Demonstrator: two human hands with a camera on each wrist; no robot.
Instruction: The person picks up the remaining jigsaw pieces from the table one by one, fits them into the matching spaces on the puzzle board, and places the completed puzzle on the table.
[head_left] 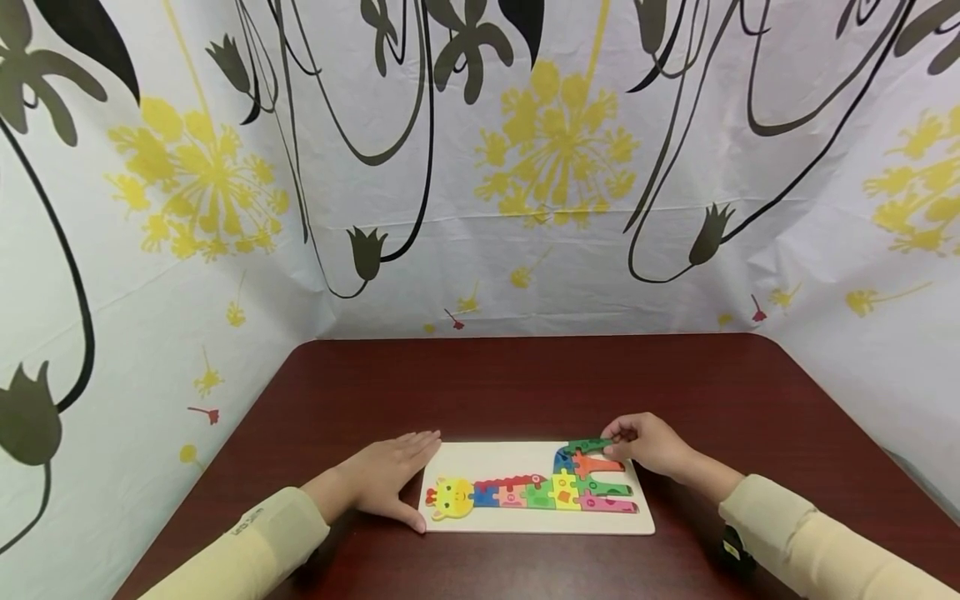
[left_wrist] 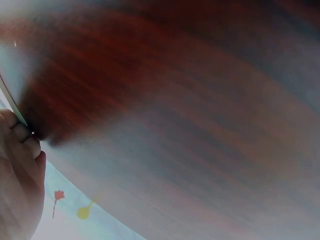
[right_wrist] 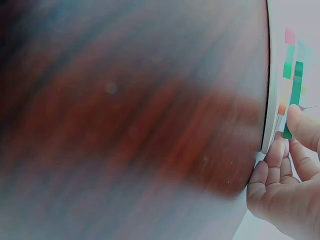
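A white puzzle board (head_left: 495, 460) lies on the table, bearing a colourful giraffe jigsaw with a yellow head (head_left: 453, 498) at its left end. My left hand (head_left: 388, 473) rests flat against the board's left edge, fingers straight and thumb at the near corner. At the far right of the board my right hand (head_left: 651, 445) pinches a dark green puzzle piece (right_wrist: 296, 90) between thumb and index finger. In the right wrist view that piece stands higher than the other leg pieces, such as the orange leg (head_left: 600, 465). Its inner end meets the blue piece (head_left: 562, 459).
The board sits near the front of a dark reddish-brown table (head_left: 525, 383) with rounded far corners. A white cloth (head_left: 450, 192) printed with grey and yellow flowers hangs behind and at both sides.
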